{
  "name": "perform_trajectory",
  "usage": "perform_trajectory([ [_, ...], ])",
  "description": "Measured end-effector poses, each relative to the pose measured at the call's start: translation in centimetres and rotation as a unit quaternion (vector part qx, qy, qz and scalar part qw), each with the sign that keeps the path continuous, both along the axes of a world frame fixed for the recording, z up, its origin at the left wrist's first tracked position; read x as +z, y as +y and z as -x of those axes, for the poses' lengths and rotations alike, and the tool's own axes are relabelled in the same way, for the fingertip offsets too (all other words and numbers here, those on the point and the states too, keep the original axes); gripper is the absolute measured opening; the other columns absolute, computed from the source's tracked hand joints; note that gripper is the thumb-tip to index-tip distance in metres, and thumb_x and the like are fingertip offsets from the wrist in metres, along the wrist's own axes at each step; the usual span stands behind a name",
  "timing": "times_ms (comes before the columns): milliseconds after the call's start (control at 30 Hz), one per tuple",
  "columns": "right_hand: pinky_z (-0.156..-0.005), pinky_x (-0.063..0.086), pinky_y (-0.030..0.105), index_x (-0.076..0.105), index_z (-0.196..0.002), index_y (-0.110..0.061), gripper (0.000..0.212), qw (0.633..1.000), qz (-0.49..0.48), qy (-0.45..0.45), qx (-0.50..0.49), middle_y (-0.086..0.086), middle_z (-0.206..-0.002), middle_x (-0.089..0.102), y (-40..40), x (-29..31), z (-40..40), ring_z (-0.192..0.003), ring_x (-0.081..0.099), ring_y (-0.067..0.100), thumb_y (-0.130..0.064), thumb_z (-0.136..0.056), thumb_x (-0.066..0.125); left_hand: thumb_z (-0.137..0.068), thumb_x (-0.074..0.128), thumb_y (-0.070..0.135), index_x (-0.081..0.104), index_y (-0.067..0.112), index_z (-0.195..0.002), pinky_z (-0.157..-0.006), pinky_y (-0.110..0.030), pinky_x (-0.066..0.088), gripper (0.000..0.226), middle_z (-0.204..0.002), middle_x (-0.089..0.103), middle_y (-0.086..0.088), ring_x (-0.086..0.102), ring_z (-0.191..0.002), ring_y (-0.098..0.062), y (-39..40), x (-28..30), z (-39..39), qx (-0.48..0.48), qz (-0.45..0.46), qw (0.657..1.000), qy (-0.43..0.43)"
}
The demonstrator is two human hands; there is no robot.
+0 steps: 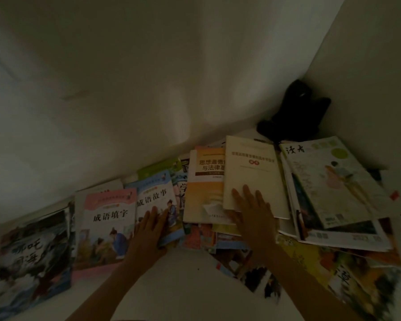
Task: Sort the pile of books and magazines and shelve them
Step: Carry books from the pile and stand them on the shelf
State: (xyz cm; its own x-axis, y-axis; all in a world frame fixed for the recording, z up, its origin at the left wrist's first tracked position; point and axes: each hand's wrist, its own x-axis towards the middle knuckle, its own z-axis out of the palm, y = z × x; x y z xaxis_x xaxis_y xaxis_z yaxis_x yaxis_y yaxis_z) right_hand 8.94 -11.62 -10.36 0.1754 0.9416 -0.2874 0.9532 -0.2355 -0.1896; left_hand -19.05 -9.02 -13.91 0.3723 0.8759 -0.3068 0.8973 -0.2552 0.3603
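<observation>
Crowding right side: magazine stack [333,188], black object [294,112] in corner. Left hand [148,230] flat, fingers straight, on blue storybook [155,198]; right hand [252,212] flat, pressing cream booklet [252,172] atop orange textbook [204,184].

Pink book [107,225] reads 成语填字; blue book [156,198], 成语故事; magazine [329,181], 读者 (other titles blurred).

Pink-topped book [107,225], blue-edged book [158,193], orange-banded book [205,181], cream booklet [252,172], black bundle [296,114]
</observation>
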Motion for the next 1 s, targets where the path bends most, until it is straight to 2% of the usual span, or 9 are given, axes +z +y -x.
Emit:
perform_trajectory([
  [133,-0.082,0.049,0.058,0.045,-0.134,-0.025,0.065,1.0,-0.028,-0.005,0.003,0.011,-0.136,0.054,-2.5,-0.3,2.5,-0.117,0.055,0.042,-0.06,-0.093,0.008,-0.081,0.068,0.037,-0.026,0.006,-0.13,-0.114,-0.043,0.02,0.11,-0.154,-0.015,-0.003,-0.005,-0.144,-0.03,1.5,0.0,0.5,-0.022,0.063,0.997,0.025],
  [200,-0.077,0.054,0.053,0.045,-0.13,-0.027,0.058,0.997,-0.062,0.029,0.032,0.009,-0.131,0.058,-3.5,0.3,3.4,-0.112,0.059,0.038,-0.061,-0.092,0.019,-0.067,0.059,0.071,-0.021,0.013,-0.137,-0.113,-0.044,0.019,0.121,-0.155,-0.001,-0.01,0.002,-0.143,-0.032,2.3,0.8,0.3,-0.023,0.101,0.994,0.037],
  [300,-0.082,0.055,0.044,0.048,-0.125,-0.024,0.04,0.977,-0.203,0.057,-0.038,0.006,-0.125,0.061,-1.8,1.6,1.2,-0.11,0.06,0.029,-0.043,-0.089,0.051,-0.045,0.029,0.097,0.015,0.014,-0.146,-0.113,-0.041,0.019,0.131,-0.142,0.026,-0.004,0.018,-0.138,-0.025,3.5,2.4,-1.2,0.021,0.118,0.992,-0.05],
  [400,-0.105,0.037,0.049,0.044,-0.134,-0.014,0.061,0.922,-0.175,0.187,-0.291,0.012,-0.137,0.046,1.2,1.5,-3.7,-0.126,0.043,0.034,-0.054,-0.088,0.047,-0.089,0.055,0.044,0.049,0.012,-0.13,-0.1,-0.033,0.038,0.052,-0.125,0.049,-0.004,0.047,-0.117,-0.024,4.6,4.8,-5.3,0.121,0.109,0.965,-0.204],
  [467,-0.105,0.036,0.051,0.037,-0.138,-0.011,0.078,0.92,-0.116,0.218,-0.305,0.015,-0.139,0.043,2.3,1.3,-4.3,-0.128,0.041,0.037,-0.066,-0.083,0.043,-0.094,0.051,0.022,0.051,0.012,-0.121,-0.087,-0.031,0.048,0.029,-0.11,0.055,0.004,0.054,-0.104,-0.019,5.2,6.3,-8.0,0.169,0.155,0.924,-0.308],
  [600,-0.116,0.015,0.046,0.009,-0.15,-0.019,0.082,0.95,-0.015,0.172,-0.26,0.007,-0.158,0.001,2.4,0.3,-1.0,-0.145,0.004,0.028,-0.058,-0.088,0.045,-0.079,0.065,0.051,0.056,0.01,-0.117,-0.081,-0.039,0.052,0.057,-0.112,0.063,-0.006,0.061,-0.098,-0.023,7.1,6.9,-10.9,0.301,0.238,0.832,-0.401],
  [733,-0.116,0.01,0.044,0.005,-0.151,-0.021,0.081,0.934,-0.042,0.221,-0.277,0.006,-0.158,-0.006,2.9,0.7,0.9,-0.145,-0.002,0.025,-0.053,-0.089,0.049,-0.075,0.07,0.048,0.059,0.004,-0.118,-0.087,-0.045,0.052,0.063,-0.113,0.065,-0.015,0.063,-0.1,-0.032,8.6,6.0,-11.5,0.344,0.248,0.818,-0.389],
  [867,-0.114,0.013,0.036,0.019,-0.147,-0.021,0.071,0.914,-0.093,0.276,-0.284,0.006,-0.156,0.012,4.1,1.0,2.8,-0.143,0.013,0.025,-0.038,-0.09,0.057,-0.078,0.071,0.035,0.065,0.003,-0.1,-0.067,-0.036,0.055,0.039,-0.1,0.067,-0.012,0.065,-0.083,-0.024,9.1,5.5,-11.6,0.36,0.277,0.81,-0.371],
  [1000,-0.105,0.036,0.049,0.037,-0.133,-0.009,0.06,0.817,-0.124,0.382,-0.414,0.012,-0.133,0.048,4.4,0.8,2.5,-0.12,0.047,0.032,-0.021,-0.081,0.065,-0.082,0.069,0.015,0.059,-0.001,-0.108,-0.057,-0.032,0.054,0.032,-0.103,0.066,-0.014,0.064,-0.08,-0.023,9.5,5.5,-10.5,0.324,0.306,0.813,-0.375],
])
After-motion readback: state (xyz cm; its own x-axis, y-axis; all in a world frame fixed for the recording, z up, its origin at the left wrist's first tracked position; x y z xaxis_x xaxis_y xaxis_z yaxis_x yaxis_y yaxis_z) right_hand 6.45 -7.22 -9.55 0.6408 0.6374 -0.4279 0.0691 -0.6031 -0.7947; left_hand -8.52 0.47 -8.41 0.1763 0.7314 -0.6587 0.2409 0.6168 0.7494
